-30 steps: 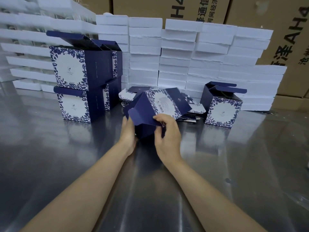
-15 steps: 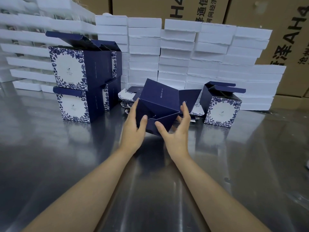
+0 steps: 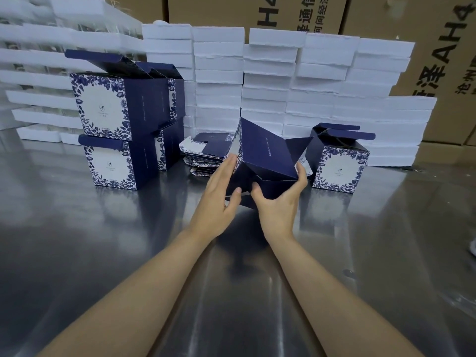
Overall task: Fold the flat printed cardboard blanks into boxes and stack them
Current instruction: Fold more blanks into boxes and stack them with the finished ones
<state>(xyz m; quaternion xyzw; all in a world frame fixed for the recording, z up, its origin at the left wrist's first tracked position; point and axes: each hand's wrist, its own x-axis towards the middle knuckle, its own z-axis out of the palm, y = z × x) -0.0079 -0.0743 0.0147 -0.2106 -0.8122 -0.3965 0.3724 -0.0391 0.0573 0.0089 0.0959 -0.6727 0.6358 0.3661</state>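
Head camera view, looking down along two bare forearms to a half-formed navy blue cardboard box (image 3: 268,161) held tilted just above a shiny steel table (image 3: 77,240). Left hand (image 3: 219,199): fingers straight and together, laid flat against the box's left wall, thumb pressing a loose bottom flap near the middle. Right hand (image 3: 280,202): fingers spread and lightly curved round the box's right lower corner, thumb on the underside flaps beside the left thumb; both hands cradle and press, neither clenches. One plain dark panel faces up, and a triangular flap sticks out to the right. Thin printed card like this is probably very light, stiff only along its creases, easily dented, and a little slick, so a hold with flat palms on opposite walls, thumbs working the flaps, seems safest; pinching mid-panel could crease it. Just behind the box lies a low pile of flat blue-and-white floral printed blanks (image 3: 203,153). Left of that stands a stack of finished blue floral boxes (image 3: 123,124), two high with lids open; near the right sits a single finished floral box (image 3: 340,161), lid up. Rows of stacked white foam trays (image 3: 270,81) line the back, with brown shipping cartons (image 3: 412,27) behind them.
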